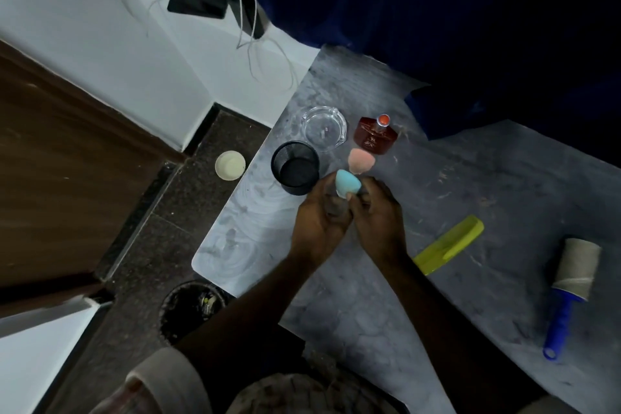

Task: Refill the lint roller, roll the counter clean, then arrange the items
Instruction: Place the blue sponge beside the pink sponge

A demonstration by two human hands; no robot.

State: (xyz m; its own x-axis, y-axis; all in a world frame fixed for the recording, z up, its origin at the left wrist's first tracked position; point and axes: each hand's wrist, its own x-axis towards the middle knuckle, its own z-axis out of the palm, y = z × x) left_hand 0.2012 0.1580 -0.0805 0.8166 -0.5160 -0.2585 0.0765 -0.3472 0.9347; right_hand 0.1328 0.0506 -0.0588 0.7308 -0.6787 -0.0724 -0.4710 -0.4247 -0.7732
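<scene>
Now | left hand (319,222), right hand (379,215) grip blue sponge (347,183) | lint roller (571,279) well apart, rightward

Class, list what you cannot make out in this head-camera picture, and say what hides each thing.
Head view: which hand has the grip on the blue teardrop foam sponge; the left hand and right hand overlap beneath it.
Head view: the contents of the round dark floor bin; too dim.
Head view: the label on the red glass perfume bottle; blurred and small.
</scene>
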